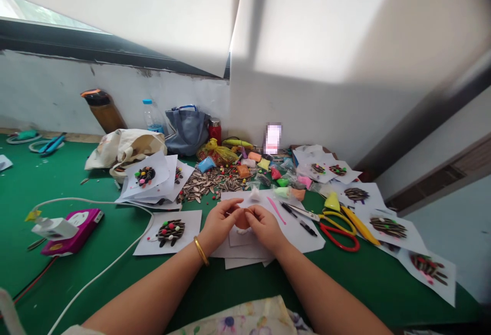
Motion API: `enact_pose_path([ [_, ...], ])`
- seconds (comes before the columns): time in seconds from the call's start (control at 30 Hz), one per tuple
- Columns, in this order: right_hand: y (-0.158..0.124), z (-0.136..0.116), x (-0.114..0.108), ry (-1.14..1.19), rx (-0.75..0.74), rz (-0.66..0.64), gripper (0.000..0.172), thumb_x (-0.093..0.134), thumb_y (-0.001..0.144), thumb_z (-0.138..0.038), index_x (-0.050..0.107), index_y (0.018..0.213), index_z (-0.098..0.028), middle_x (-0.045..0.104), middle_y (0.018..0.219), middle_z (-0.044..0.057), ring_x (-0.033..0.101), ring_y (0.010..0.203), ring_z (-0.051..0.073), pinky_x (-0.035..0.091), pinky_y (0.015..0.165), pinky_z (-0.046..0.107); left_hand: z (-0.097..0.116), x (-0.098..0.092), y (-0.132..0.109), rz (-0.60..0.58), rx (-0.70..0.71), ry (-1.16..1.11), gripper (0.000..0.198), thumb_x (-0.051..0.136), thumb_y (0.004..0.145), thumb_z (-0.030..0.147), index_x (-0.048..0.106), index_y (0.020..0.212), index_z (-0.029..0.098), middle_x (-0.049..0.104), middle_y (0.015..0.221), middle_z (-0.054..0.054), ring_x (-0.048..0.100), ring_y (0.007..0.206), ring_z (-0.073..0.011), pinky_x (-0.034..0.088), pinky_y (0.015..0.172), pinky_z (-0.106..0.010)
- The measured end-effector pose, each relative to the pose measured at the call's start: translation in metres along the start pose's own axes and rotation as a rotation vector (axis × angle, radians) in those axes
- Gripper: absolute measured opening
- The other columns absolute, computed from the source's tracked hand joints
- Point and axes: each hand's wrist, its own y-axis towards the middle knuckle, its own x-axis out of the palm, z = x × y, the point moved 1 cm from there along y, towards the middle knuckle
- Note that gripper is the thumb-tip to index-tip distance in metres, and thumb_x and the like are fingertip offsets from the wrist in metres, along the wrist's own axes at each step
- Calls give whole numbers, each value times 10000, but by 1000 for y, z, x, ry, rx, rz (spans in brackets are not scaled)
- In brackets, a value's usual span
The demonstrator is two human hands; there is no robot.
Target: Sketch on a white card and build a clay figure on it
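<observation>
Between the fingertips of both hands is a brownish-orange piece of modelling clay (241,220), partly hidden by the fingers. My left hand (219,226), with a gold bangle on its wrist, pinches one side of it. The other side is pinched by my right hand (266,227). Just below the piece, some white clay (243,231) lies on white paper (299,245). A thin pink strip (276,211) and two black pens (301,220) rest on the paper, right of my right hand. Scissors (339,230) with red and yellow handles lie further right.
Sunflower seeds (203,184) are heaped behind my hands, beside bagged coloured clay (243,171). Cards with seed-and-clay pictures lie left (192,245) and right (387,226). A white cable (115,268) runs across the green table from a purple power strip (79,232). A phone (273,138) stands behind.
</observation>
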Motion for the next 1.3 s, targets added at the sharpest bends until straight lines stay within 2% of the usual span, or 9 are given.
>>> enact_pose_path([
  [0.1,0,0,0,14,-7,0,256,548,877,-426,624,834,-186,629,737,3,572,695,158,459,653,273,1,0,0,-17,64,29,187,671,765,340,767,883,230,709,883,-61,633,873,-219,492,837,-342],
  [0.2,1,1,-1,50,5,12,258,542,882,-433,626,854,-191,646,761,12,595,719,170,476,675,287,-1,0,1,-19,4,-39,332,685,765,355,719,1069,228,698,897,-52,635,836,-204,502,797,-331],
  [0.27,2,1,-3,65,15,34,262,548,877,-439,633,886,-192,662,800,23,611,752,181,487,701,300,-3,0,1,-28,-58,-102,380,687,769,382,691,1104,203,701,921,-57,640,826,-199,506,773,-320],
  [0.43,1,-2,-2,122,35,18,262,581,846,-438,629,886,-184,669,793,27,624,744,186,500,691,307,-4,0,3,-14,-154,-181,286,720,725,420,708,809,147,702,793,-60,633,756,-192,496,712,-294],
  [0.63,1,-5,-3,76,29,51,273,587,840,-420,639,935,-169,682,850,38,630,783,190,499,714,310,1,1,1,-26,-227,-310,442,681,769,463,663,1088,158,707,916,-65,637,772,-176,498,685,-283],
  [0.83,2,-3,-4,76,7,31,292,600,848,-433,651,976,-175,706,910,52,652,848,210,512,787,337,1,2,2,-70,-198,-329,332,782,675,339,683,916,134,720,865,-69,656,801,-197,507,766,-308],
  [1.0,4,1,-7,45,-5,55,368,633,831,-443,630,1088,-180,699,977,62,651,891,217,516,811,348,1,1,2,-81,-192,-327,327,769,690,334,716,949,140,734,929,-82,665,851,-218,508,796,-321],
  [1.13,4,3,-7,60,23,51,323,615,840,-463,649,975,-171,697,898,51,646,828,203,512,770,328,1,0,2,-21,-208,-324,412,782,682,356,696,1028,151,728,954,-81,661,848,-208,509,765,-306],
  [1.3,4,3,-6,76,39,21,319,631,822,-458,636,963,-172,689,881,46,641,815,201,509,746,323,-2,0,3,7,-189,-265,300,767,696,392,716,851,141,717,850,-74,647,795,-196,505,739,-294],
])
